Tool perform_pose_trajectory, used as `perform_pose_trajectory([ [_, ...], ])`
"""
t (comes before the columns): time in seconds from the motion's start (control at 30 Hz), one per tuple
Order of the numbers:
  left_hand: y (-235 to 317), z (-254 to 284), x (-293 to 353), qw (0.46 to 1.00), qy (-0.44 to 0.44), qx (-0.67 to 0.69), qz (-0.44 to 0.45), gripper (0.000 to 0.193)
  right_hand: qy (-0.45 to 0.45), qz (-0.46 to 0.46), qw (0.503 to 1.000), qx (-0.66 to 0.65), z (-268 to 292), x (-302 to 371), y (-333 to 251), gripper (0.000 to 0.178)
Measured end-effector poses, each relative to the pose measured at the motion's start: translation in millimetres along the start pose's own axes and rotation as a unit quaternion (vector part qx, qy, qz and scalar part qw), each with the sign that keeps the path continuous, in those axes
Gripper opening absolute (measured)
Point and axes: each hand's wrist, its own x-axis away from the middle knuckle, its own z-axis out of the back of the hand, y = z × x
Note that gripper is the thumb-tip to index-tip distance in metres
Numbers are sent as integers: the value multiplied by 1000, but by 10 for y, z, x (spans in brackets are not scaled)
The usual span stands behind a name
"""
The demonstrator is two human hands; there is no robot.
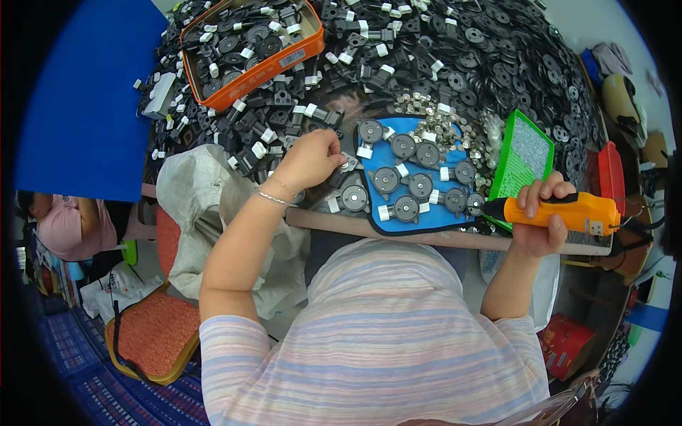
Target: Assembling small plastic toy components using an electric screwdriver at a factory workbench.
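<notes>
In my right hand (538, 213) is an orange electric screwdriver (561, 211), held level with its black nose pointing left. Its tip meets or lies just above a small round metal-topped piece (474, 204) at the right edge of the blue mat (380, 221). Several black round wheel parts (406, 209) with white tabs lie on this mat. My left hand (310, 160) is closed in a pinch left of the mat, its fingertips by a small silvery-and-black piece (348, 162). Whether the fingers grip that piece is hidden. Below it lies another black wheel part (354, 198).
Piles of black discs (490, 64) and black parts with white tabs (277, 113) cover the table's back. An orange-rimmed box (249, 86) holds more. Small silvery caps (437, 128) lie behind the mat. A green tray (509, 181) contains small screws. Another person (67, 224) is at far left.
</notes>
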Motion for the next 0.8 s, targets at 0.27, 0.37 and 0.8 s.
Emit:
perform_pose_trajectory([
  [0.27, 10, -18, 33, 1000, -6, -4, 1, 18, -9, -2, 1000, -3, -21, -16, 21, 34],
  [0.37, 7, 23, 99, 999, 39, -9, -13, 18, -9, -13, 1000, -3, -36, -22, 27, 34],
  [0.8, -278, -115, 935, 971, 193, -139, 29, 30, -23, -24, 999, -16, -32, -88, 159, 33],
])
